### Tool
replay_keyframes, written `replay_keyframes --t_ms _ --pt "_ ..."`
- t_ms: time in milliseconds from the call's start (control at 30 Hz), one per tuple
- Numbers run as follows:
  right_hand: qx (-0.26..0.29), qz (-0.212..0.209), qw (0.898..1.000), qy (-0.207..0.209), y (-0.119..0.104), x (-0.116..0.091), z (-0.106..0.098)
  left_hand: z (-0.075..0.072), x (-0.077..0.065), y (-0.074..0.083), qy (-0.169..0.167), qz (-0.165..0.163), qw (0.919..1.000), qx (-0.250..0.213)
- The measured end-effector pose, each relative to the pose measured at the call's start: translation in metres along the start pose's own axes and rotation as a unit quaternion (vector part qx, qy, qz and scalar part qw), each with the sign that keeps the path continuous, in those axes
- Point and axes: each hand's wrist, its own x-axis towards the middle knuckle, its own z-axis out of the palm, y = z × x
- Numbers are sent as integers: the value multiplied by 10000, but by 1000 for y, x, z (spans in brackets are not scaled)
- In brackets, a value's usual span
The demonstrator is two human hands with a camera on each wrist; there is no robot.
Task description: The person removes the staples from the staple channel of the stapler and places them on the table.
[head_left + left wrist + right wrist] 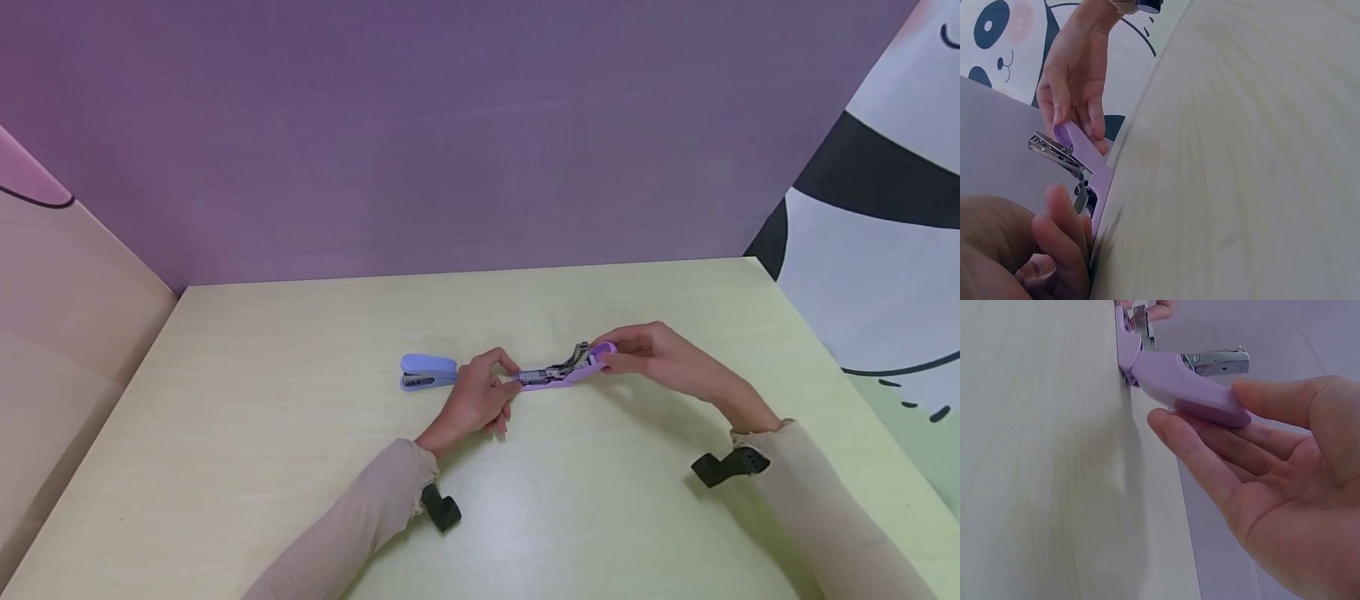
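On the desk [300,350], pinching purple stapler [558,377] with left hand [478,393] and right hand [663,358], apparently spreading it; next, steady both ends!

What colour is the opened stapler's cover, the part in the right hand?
Light purple. The stapler cover shows best in the right wrist view.

A pale, faintly wood-grained tabletop [225,467] is backed along its far edge by a plain purple wall [480,142]. Its left side is bordered by a cream panel [67,333], marked higher up with a pink patch [26,171] outlined in black. Its right side is flanked by a white panel [877,283] printed with a cartoon panda [1019,56]. Soft light is reflected from the tabletop's near middle.
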Motion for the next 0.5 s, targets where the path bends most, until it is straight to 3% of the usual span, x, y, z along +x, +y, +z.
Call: replay_keyframes --t_ms 233,500 --pt "-271 -59 9996 -75 6 -4 -4 2 0 1 -23 -8 10000 36" --pt "46 -5 9997 -220 8 -7 -6 6 2 0 -19 -9 10000 3"
